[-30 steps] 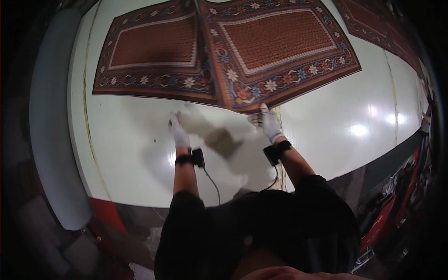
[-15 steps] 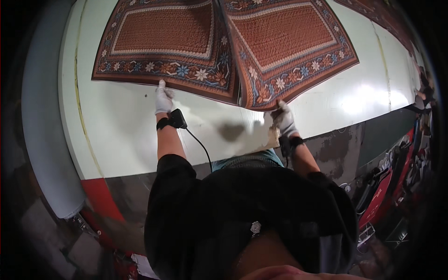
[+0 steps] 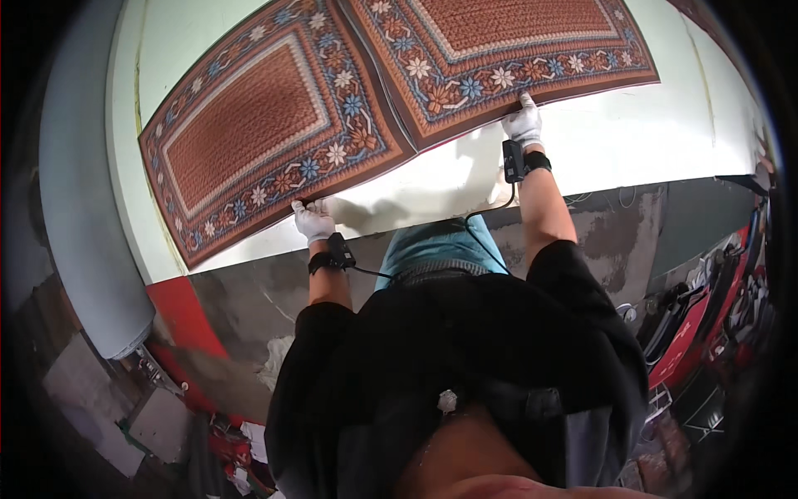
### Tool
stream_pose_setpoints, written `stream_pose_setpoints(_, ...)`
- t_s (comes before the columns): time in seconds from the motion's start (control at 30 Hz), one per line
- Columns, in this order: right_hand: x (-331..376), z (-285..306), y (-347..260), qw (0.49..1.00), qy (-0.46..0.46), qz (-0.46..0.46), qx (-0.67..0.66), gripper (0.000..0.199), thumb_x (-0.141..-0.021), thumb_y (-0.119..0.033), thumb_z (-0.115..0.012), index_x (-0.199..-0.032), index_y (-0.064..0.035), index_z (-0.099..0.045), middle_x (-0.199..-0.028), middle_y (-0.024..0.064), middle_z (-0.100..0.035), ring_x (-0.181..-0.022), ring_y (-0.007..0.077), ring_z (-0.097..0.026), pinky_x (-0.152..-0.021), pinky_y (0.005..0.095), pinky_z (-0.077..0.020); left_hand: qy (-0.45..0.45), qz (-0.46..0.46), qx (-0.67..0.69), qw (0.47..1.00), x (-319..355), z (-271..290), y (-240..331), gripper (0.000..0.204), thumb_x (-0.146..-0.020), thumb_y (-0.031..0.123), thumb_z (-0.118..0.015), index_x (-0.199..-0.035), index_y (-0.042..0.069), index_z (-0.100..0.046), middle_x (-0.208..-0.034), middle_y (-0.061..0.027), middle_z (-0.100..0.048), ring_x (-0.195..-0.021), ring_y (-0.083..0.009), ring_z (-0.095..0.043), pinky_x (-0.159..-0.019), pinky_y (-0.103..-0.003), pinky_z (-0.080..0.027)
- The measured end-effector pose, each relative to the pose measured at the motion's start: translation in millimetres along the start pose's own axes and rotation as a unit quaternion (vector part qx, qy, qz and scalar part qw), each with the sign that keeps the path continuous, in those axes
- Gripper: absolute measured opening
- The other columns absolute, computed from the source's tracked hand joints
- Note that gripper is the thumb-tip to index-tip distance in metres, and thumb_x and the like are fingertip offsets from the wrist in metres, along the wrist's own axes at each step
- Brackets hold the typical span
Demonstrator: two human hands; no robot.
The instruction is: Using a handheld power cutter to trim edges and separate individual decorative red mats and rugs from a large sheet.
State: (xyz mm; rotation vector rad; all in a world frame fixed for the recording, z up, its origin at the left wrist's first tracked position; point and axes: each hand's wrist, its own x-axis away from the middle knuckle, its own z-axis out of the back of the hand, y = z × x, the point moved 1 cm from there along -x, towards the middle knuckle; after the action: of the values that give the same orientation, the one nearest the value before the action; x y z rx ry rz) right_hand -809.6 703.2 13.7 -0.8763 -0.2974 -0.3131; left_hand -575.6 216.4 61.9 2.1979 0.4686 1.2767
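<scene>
Two brown-red floor mats (image 3: 249, 133) with flower borders in blue, white and orange lie side by side, slanted across the table. A narrow dark seam runs between them; whether they are joined there I cannot tell. At the near edge of the left mat, my left hand (image 3: 314, 221), in a white glove, is closed with fingers under the edge and thumb on top. Farther away, my right hand (image 3: 524, 125), gloved too, pinches the near edge of the right mat (image 3: 515, 25) with its thumb on the border. Black devices with cables are strapped to both wrists.
The pale table (image 3: 582, 125) has its near edge just in front of my body. Along its left side runs a big grey roll (image 3: 91, 200). Red and dark folded pieces (image 3: 682, 341) stand low at the right. Another patterned mat shows at the far right corner.
My left hand has drawn the left mat toward me, while my right hand has moved away with the right mat's edge. The mats have turned and lie flatter, their middle ridge lower.
</scene>
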Motion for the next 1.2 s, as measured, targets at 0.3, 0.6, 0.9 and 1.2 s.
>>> stream_pose_setpoints(0.3, 113.3, -25.4, 2.8, 0.861, 0.267, -0.085, -0.424, 0.046, -0.087, -0.021, -0.061, -0.126, -0.0008, -0.05, -0.1, 0.0123, -0.063, -0.094, 0.027, -0.06, -0.087, 0.0369, -0.0483, 0.096, 0.067, -0.065, 0.991, 2.1, 11.9, 8.9, 0.028, -0.1, 0.046, -0.047, -0.099, 0.018, -0.048, -0.071, 0.0032, -0.042, -0.071, -0.0183, -0.056, -0.075, -0.036, -0.054)
stream_pose_setpoints(0.6, 91.3, -49.5, 16.3, 0.953, 0.14, 0.043, -0.267, 0.023, -0.091, -0.018, -0.056, -0.106, -0.0013, -0.059, -0.096, 0.012, -0.064, -0.084, 0.0229, -0.059, -0.078, 0.0325, -0.0503, 0.06, 0.017, -0.228, 0.972, -1.5, -3.7, 13.5, 0.06, -0.094, 0.049, -0.054, -0.135, 0.009, -0.039, -0.123, -0.0135, -0.057, -0.107, -0.0253, -0.06, -0.086, -0.04, -0.051)
stream_pose_setpoints(0.9, 122.6, 3.7, 5.3, 0.653, -0.014, -0.12, -0.747, 0.037, -0.093, -0.028, -0.063, -0.118, -0.0011, -0.055, -0.096, 0.0109, -0.064, -0.084, 0.0206, -0.066, -0.069, 0.0318, -0.0557, -0.215, -0.416, -0.874, 0.131, 37.5, -138.3, -115.9, 0.052, -0.097, 0.035, -0.044, -0.139, 0.007, -0.038, -0.141, -0.0312, -0.036, -0.125, -0.0468, -0.037, -0.101, -0.054, -0.034)
stream_pose_setpoints(1.2, 254.5, 54.8, 232.6, 0.589, 0.196, -0.28, -0.732, 0.031, -0.097, -0.015, -0.05, -0.124, -0.0008, -0.053, -0.098, 0.0166, -0.066, -0.08, 0.0283, -0.067, -0.069, 0.037, -0.0574, -0.017, -0.42, -0.882, 0.214, 81.0, -177.7, -193.8, 0.069, -0.097, 0.052, -0.034, -0.141, -0.001, -0.034, -0.133, -0.0311, -0.04, -0.117, -0.0445, -0.045, -0.095, -0.057, -0.04)
